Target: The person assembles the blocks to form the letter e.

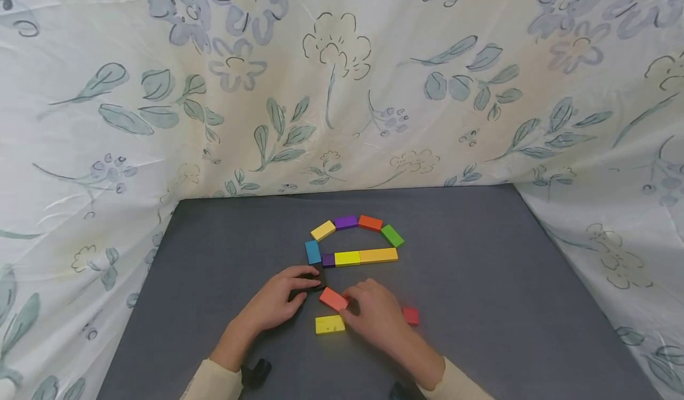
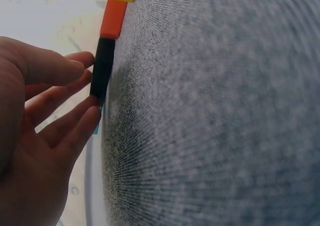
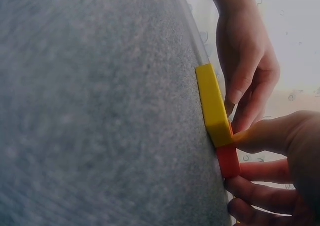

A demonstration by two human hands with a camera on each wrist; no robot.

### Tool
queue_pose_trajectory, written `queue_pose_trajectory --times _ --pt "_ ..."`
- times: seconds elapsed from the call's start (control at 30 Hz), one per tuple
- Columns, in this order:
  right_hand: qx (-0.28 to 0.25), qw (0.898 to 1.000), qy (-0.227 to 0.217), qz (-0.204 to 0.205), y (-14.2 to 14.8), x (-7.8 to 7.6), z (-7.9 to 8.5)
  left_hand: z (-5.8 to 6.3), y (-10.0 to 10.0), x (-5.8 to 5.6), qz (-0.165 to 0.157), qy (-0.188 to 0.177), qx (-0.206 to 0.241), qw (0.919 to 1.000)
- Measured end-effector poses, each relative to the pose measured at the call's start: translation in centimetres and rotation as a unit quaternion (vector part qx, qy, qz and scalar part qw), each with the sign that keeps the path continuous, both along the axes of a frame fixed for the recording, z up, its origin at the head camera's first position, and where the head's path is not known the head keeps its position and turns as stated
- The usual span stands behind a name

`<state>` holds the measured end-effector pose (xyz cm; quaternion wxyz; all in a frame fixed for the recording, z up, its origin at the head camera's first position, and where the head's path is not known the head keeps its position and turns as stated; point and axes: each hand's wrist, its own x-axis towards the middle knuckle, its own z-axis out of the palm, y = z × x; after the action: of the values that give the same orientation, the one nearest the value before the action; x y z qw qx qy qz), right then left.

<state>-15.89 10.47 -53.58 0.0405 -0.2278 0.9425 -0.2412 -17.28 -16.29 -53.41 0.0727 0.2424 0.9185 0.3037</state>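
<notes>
In the head view, my left hand [image 1: 275, 299] rests its fairly straight fingers against the left side of a black block [image 1: 322, 276]. The left wrist view shows those fingertips along the edge of the black block [image 2: 102, 68]. My right hand [image 1: 376, 317] pinches the right end of an orange-red block [image 1: 333, 298] between thumb and fingers. That block lies slanted below the black one, and their ends meet in the left wrist view. Just under it, a yellow block [image 1: 329, 324] lies left of my right thumb. A red block [image 1: 410, 316] shows partly behind my right wrist.
Above the hands, a blue block [image 1: 312, 251], light yellow block [image 1: 323, 231], purple block [image 1: 346, 222], red-orange block [image 1: 370, 222] and green block [image 1: 392, 235] form an arch. A straight row holds a dark purple block [image 1: 328, 260], yellow block [image 1: 347, 259] and orange-yellow block [image 1: 378, 256]. Floral cloth [image 1: 342, 91] surrounds the dark table [image 1: 481, 299].
</notes>
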Motion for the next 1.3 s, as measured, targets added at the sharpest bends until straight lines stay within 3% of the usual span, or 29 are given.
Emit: queue_pose_trajectory --times 0.63,0.83,0.97,1.1,1.3 --pt "0.000 0.999 0.031 0.005 0.4 0.7 0.0 0.0 0.7 0.7 0.005 0.006 -0.002 1.0000" --pt "0.001 0.995 0.046 0.091 0.4 1.8 0.9 -0.2 0.7 0.8 0.006 0.017 0.000 0.9998" --pt "0.016 0.989 0.049 0.139 0.0 2.7 0.7 -0.2 0.7 0.9 0.006 0.018 0.005 0.9998" --pt "0.022 0.988 0.055 0.145 -0.3 3.2 0.2 -0.2 0.7 1.1 0.006 0.016 0.010 0.9998" --pt "0.022 0.989 0.026 0.143 -0.3 3.3 0.2 -0.2 0.7 1.2 0.008 0.017 0.013 0.9997"
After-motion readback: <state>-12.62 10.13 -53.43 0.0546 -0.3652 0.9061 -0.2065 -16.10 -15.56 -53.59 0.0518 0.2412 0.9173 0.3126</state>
